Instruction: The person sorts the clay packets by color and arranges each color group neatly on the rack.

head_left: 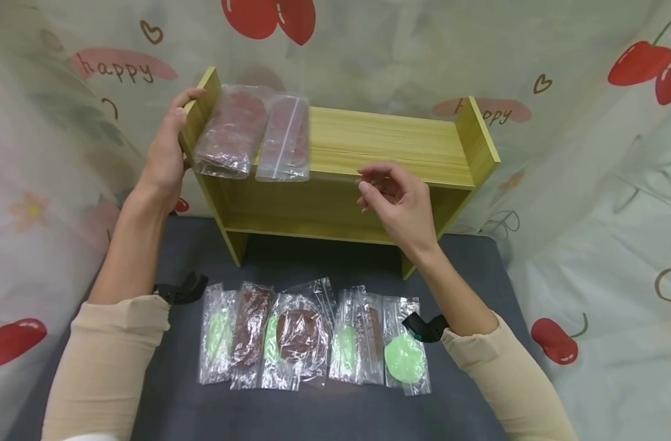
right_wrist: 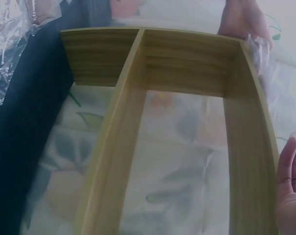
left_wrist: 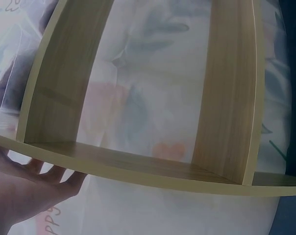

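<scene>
Left hand (head_left: 161,153) on the wooden shelf (head_left: 385,138) here, fingers clamped on its left side panel! Just inside that panel, on the top board, lie two pinkish bags (head_left: 284,138), side by side, their near ends jutting past the front edge. And the right hand (head_left: 404,205)? Up at that same front edge, well to the right of the bags, fingers loosely bent, thumb a little apart, nothing between them! Down below, bagged green and brown pieces (head_left: 298,334) line the dark worktop (head_left: 341,416), clear of both hands.
</scene>
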Demonstrator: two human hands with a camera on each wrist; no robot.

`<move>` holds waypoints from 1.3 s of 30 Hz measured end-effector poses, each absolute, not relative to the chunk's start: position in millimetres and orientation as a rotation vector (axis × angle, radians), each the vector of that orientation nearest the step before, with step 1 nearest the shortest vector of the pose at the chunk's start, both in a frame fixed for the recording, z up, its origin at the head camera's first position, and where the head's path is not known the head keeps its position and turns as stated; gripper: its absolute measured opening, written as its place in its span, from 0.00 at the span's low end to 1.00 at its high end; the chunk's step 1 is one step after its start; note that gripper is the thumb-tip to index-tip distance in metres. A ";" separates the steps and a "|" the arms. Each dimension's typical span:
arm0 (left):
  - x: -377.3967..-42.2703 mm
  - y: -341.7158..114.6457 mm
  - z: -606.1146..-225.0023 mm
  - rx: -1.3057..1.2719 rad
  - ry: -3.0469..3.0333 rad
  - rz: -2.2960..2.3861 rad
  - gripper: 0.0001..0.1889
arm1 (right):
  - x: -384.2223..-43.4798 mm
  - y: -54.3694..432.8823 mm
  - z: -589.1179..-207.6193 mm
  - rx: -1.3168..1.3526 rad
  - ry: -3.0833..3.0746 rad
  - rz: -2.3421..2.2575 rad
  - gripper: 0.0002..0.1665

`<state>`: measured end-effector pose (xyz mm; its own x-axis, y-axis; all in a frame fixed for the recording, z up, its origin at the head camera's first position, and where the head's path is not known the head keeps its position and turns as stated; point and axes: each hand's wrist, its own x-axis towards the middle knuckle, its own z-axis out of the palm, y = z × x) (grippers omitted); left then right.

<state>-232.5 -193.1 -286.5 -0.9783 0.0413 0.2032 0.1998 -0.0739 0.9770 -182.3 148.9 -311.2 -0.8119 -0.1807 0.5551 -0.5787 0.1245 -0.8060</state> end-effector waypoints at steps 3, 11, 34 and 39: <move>-231.8 -193.3 -286.7 -0.274 -2.051 -2.212 0.22 | -178.0 153.2 -315.8 0.736 -2.101 1.723 0.12; -232.7 -191.3 -287.9 -0.269 -2.046 -2.230 0.22 | -168.2 166.8 -330.9 0.709 -2.166 1.699 0.13; -233.5 -191.9 -286.1 -0.249 -2.054 -2.213 0.23 | -119.6 185.3 -379.7 0.453 -2.345 1.829 0.14; -232.9 -191.6 -285.8 -0.247 -2.069 -2.198 0.22 | -115.4 193.4 -393.2 0.410 -2.385 1.828 0.14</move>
<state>-232.9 -191.6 -285.8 -0.9803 0.0292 0.1954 0.1933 -0.0635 0.9791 -115.4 193.4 -393.2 -0.9575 -0.1467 0.2481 -0.2778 0.2392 -0.9304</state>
